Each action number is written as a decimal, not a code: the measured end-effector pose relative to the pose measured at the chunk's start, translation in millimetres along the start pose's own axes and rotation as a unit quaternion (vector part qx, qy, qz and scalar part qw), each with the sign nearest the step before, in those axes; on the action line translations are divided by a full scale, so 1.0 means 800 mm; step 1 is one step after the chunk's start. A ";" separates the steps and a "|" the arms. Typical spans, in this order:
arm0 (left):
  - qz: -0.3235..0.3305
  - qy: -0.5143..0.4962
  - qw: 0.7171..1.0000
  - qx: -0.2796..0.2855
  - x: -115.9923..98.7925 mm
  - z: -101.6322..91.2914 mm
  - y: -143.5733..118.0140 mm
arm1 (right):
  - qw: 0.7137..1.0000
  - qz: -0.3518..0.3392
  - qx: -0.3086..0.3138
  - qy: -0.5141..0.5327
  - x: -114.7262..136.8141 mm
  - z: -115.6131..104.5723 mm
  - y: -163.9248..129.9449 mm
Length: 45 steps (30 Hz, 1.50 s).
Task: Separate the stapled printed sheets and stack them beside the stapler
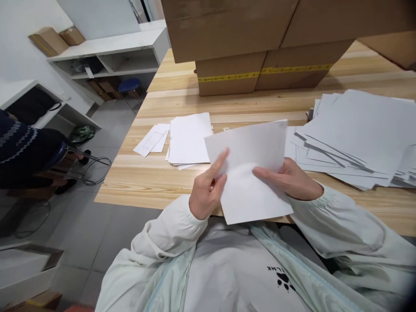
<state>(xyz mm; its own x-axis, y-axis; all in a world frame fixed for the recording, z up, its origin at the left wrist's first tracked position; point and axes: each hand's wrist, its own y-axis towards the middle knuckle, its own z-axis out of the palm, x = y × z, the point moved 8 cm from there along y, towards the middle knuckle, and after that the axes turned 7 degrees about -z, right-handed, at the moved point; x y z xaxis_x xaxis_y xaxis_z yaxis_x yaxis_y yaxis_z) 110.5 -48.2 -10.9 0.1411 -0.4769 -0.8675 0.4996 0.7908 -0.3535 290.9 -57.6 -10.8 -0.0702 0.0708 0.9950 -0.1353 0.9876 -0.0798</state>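
Head view: white paper (245,190), presumably light, pliant and easily creased, is held over the near edge of the bench (143,177) by the right hand (297,180) (side edges are best pinched lightly), while the blurred left hand's (204,193) grip cannot be judged.

From the wearer's head, we are looking forward and down — close over the white rectangular paper (248,197) — and facing across the flat, pale striped wooden table (149,180).
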 end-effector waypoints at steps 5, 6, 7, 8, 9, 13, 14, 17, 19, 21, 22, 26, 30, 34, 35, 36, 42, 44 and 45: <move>-0.135 0.044 0.983 0.117 0.060 0.025 0.020 | 0.992 0.114 -0.029 0.048 -0.049 -0.030 -0.021; -0.177 0.035 0.974 0.140 0.071 0.035 0.023 | 0.991 0.115 -0.055 0.046 -0.055 -0.040 -0.025; -0.202 0.033 0.967 0.154 0.077 0.043 0.026 | 0.989 0.115 -0.078 0.044 -0.059 -0.049 -0.029; -0.212 0.037 0.964 0.158 0.078 0.049 0.031 | 0.988 0.114 -0.097 0.043 -0.062 -0.058 -0.033; -0.208 0.042 0.965 0.156 0.076 0.054 0.037 | 0.986 0.113 -0.113 0.044 -0.063 -0.065 -0.036; -0.195 0.051 0.968 0.151 0.068 0.062 0.064 | 0.982 0.106 -0.150 0.051 -0.062 -0.085 -0.040; -0.199 0.049 0.967 0.150 0.069 0.061 0.071 | 0.981 0.107 -0.155 0.052 -0.062 -0.087 -0.039; -0.212 0.044 0.966 0.142 0.073 0.052 0.085 | 0.981 0.112 -0.149 0.057 -0.064 -0.087 -0.031; -0.208 0.048 0.968 0.134 0.072 0.046 0.090 | 0.982 0.111 -0.144 0.061 -0.066 -0.083 -0.025; -0.199 0.053 0.970 0.131 0.069 0.044 0.093 | 0.982 0.108 -0.145 0.063 -0.070 -0.081 -0.020; -0.194 0.053 0.971 0.129 0.067 0.044 0.094 | 0.982 0.106 -0.146 0.061 -0.072 -0.082 -0.018; -0.207 0.030 0.971 0.118 0.060 0.044 0.098 | 0.984 0.061 -0.125 -0.113 -0.060 -0.112 -0.017; -0.244 0.014 0.964 0.106 0.062 0.041 0.102 | 0.850 -0.114 -0.142 -0.495 0.023 -0.151 -0.015; -0.258 0.012 0.962 0.090 0.061 0.038 0.102 | 0.765 -0.246 -0.150 -0.576 0.104 -0.122 0.030; -0.260 0.013 0.962 0.087 0.061 0.038 0.102 | 0.770 -0.272 -0.122 -0.564 0.112 -0.102 0.052; -0.262 0.012 0.961 0.084 0.060 0.038 0.102 | 0.775 -0.298 -0.083 -0.552 0.116 -0.077 0.076; -0.273 0.019 0.959 0.077 0.057 0.036 0.101 | 0.785 -0.358 0.065 -0.502 0.063 0.041 0.196; -0.280 0.020 0.957 0.076 0.058 0.035 0.101 | 0.798 -0.355 0.064 -0.482 0.041 0.056 0.212; -0.282 0.019 0.956 0.077 0.059 0.034 0.100 | 0.805 -0.348 0.060 -0.477 0.032 0.060 0.216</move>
<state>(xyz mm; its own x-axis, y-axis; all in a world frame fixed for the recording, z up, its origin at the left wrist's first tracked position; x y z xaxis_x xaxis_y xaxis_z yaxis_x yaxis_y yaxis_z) 180.9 -17.7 -70.5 -0.2176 -0.7947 -0.5666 0.6076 0.3440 -0.7159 218.4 108.4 -2.1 -0.6555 -0.6903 0.3063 -0.5612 0.7166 0.4142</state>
